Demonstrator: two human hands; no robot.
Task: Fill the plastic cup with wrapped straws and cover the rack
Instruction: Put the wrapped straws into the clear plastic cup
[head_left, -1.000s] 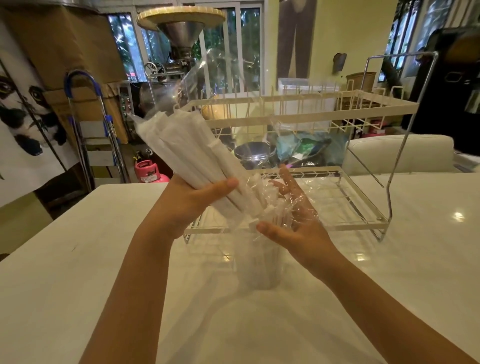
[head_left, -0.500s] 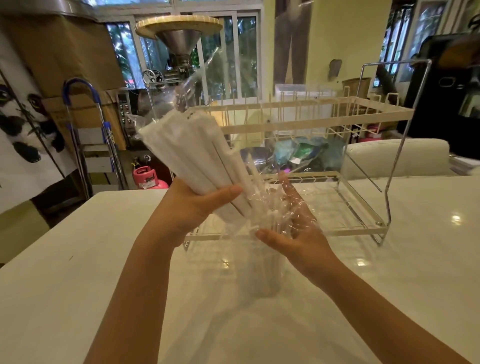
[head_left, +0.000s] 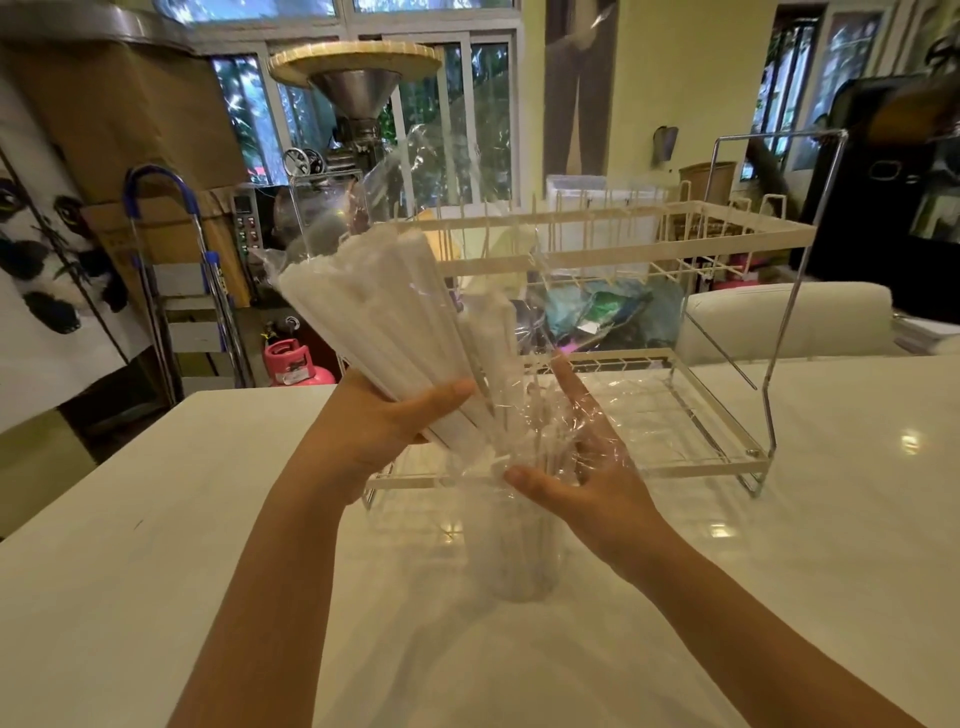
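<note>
On the white counter (head_left: 156, 597), just in front of the two-tier rack (head_left: 597, 244), stands the clear plastic cup (head_left: 522, 561), upright and already holding some wrapped straws. The left hand (head_left: 379, 431) has its grip pressed together around a thick bundle of wrapped straws (head_left: 379, 322), thumb across the front; the bundle tilts up and to the left, its lower ends pointing down toward the cup's mouth. A loose clear plastic bag (head_left: 441, 171) hangs open around the bundle's upper end. The right hand (head_left: 582, 467) sits beside the cup's rim, its grip spread, fingers extended upward against crinkled clear film and the straw tips there. The rack stands uncovered, its lower tier touching the counter behind both hands.
</note>
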